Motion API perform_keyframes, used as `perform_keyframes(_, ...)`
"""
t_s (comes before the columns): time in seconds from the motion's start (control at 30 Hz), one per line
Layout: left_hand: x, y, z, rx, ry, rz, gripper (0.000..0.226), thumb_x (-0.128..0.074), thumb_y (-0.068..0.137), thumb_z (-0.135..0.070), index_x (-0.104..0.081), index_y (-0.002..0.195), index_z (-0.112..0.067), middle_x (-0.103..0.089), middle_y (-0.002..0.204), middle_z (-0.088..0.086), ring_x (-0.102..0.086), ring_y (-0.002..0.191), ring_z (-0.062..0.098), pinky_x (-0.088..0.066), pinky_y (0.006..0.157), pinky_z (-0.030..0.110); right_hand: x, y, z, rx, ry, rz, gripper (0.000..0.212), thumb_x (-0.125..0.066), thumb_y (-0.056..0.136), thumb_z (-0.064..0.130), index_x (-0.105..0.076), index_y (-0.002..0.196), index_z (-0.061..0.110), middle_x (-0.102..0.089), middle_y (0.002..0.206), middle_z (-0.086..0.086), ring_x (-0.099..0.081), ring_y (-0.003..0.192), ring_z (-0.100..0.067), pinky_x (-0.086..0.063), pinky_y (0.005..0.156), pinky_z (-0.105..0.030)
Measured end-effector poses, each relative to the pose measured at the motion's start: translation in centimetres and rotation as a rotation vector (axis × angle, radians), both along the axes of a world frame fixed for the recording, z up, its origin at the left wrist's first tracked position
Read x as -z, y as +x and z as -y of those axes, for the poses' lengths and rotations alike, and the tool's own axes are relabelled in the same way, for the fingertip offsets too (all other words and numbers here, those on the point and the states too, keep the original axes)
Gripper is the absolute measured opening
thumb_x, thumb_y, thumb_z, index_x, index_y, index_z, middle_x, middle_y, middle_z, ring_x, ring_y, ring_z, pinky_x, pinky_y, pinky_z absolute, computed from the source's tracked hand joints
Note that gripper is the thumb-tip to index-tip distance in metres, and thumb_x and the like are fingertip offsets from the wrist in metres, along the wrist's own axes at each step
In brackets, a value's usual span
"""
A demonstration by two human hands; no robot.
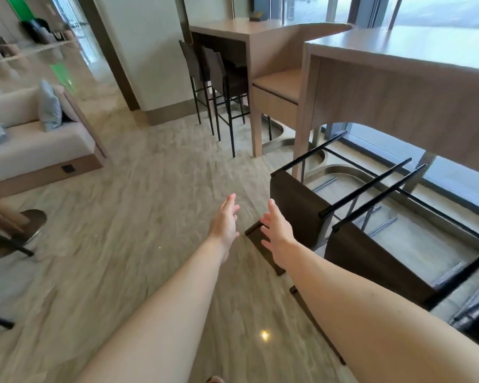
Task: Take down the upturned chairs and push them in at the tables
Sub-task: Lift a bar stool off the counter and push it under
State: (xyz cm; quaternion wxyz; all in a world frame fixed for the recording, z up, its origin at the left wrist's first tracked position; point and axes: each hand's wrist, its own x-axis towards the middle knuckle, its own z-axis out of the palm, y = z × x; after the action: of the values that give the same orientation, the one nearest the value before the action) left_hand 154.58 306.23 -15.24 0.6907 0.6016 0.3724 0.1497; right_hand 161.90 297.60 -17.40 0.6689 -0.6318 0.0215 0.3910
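Observation:
Two dark brown bar chairs lie tipped over on the floor beside the tall wooden table [398, 87], black legs pointing up and under it. The nearer-left chair [296, 205] has its backrest flat on the floor; the second chair [371, 261] lies right of it. My right hand [277, 230] is stretched out with fingers straight, just above the first chair's backrest and left of its seat, holding nothing. My left hand [224, 222] reaches forward beside it over bare floor, fingers relaxed, also holding nothing.
Two upright bar chairs [219, 76] stand pushed in at a second tall table [249, 31] farther back. A beige sofa [33, 145] with cushions is at the left. A round table base [14, 233] sits at the near left. Windows run along the right.

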Motion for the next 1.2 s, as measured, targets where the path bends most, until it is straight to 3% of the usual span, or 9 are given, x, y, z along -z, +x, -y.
perform_keyframes(0.07,0.4,0.5,-4.2,0.024,-0.025,-0.007,0.049,-0.024,0.102,-0.052,-0.033,0.147,-0.035,-0.036,0.153,-0.001,-0.031,0.141,0.019,-0.026,0.110,0.049,0.0,0.2,-4.0,0.037,-0.011,-0.021,0.068,-0.043,0.094,0.062,-0.047,0.143,0.015,-0.052,0.142,-0.006,-0.045,0.132,-0.023,-0.029,0.115,-0.046)
perform_keyframes(0.23,0.9,2.5,-11.7,0.085,-0.022,-0.031,0.050,-0.024,0.101,-0.053,-0.033,0.147,-0.034,-0.037,0.152,0.000,-0.032,0.140,0.018,-0.028,0.107,0.047,-0.4,1.9,-11.7,0.078,-0.028,-0.024,0.067,-0.043,0.095,0.060,-0.049,0.141,0.012,-0.054,0.139,-0.004,-0.045,0.131,-0.024,-0.031,0.114,-0.046)
perform_keyframes(0.6,5.4,11.6,-19.8,0.247,-0.076,-0.097,0.053,-0.026,0.101,-0.053,-0.031,0.149,-0.032,-0.036,0.152,-0.001,-0.031,0.140,0.020,-0.028,0.109,0.048,4.8,8.8,-18.5,0.244,-0.039,-0.139,0.070,-0.045,0.094,0.059,-0.042,0.146,0.011,-0.048,0.146,-0.006,-0.042,0.135,-0.023,-0.031,0.113,-0.044)
perform_keyframes(0.87,13.6,22.6,-23.9,0.404,-0.102,-0.247,0.051,-0.026,0.102,-0.050,-0.032,0.148,-0.031,-0.038,0.151,0.000,-0.032,0.139,0.022,-0.030,0.105,0.045,13.2,17.9,-22.1,0.422,-0.033,-0.285,0.067,-0.044,0.096,0.058,-0.044,0.144,0.013,-0.046,0.148,-0.006,-0.040,0.137,-0.023,-0.030,0.114,-0.046)
perform_keyframes(1.2,30.7,30.1,-25.7,0.499,-0.195,-0.464,0.053,-0.028,0.101,-0.052,-0.033,0.149,-0.029,-0.039,0.149,-0.001,-0.036,0.136,0.020,-0.031,0.110,0.047,29.0,24.9,-22.6,0.562,-0.175,-0.454,0.068,-0.041,0.096,0.059,-0.041,0.146,0.013,-0.046,0.148,-0.004,-0.042,0.136,-0.022,-0.032,0.113,-0.046)
